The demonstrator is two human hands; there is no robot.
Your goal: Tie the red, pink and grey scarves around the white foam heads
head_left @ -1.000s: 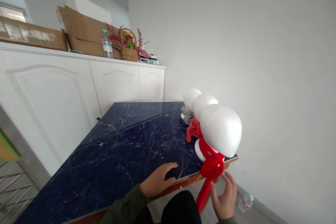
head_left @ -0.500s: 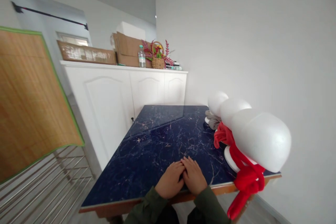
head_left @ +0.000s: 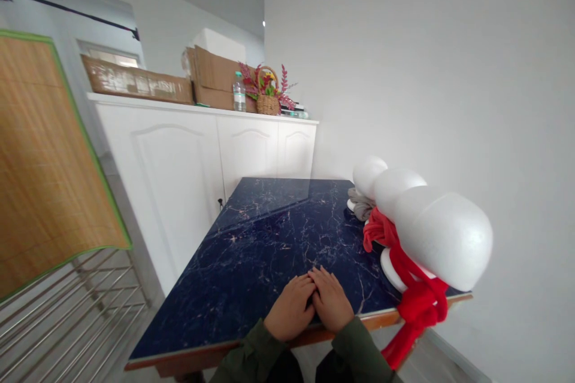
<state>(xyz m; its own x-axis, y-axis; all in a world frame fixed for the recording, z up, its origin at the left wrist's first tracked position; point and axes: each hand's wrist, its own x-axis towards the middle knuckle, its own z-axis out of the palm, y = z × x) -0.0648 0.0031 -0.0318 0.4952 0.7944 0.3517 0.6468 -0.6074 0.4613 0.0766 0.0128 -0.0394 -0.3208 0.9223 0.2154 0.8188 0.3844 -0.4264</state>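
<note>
My left hand [head_left: 290, 306] and my right hand [head_left: 331, 300] lie palm down at the near edge of the dark blue marbled table [head_left: 269, 245]. Their fingers are stretched out, and the fingertips meet in the middle. Neither hand holds anything. Along the table's right side stand white foam mannequin heads: a near one [head_left: 442, 233], a middle one [head_left: 398, 191] and a far one [head_left: 369, 175]. A red scarf [head_left: 422, 302] wraps the near head's neck and hangs over the edge. Another red scarf [head_left: 380, 228] is around the middle one, and a grey scarf [head_left: 360, 204] around the far one.
Beyond the table is a white cabinet [head_left: 175, 155] bearing cardboard boxes [head_left: 215, 81], a water bottle [head_left: 239, 94] and a flower basket [head_left: 268, 104]. On the left stands a metal rack [head_left: 103, 293] with a bamboo mat [head_left: 49, 161]. A plain wall rises at the right.
The view has turned slightly, so the surroundings sit a little further left and the rack shows less. Both hands keep the same pose on the table edge.
</note>
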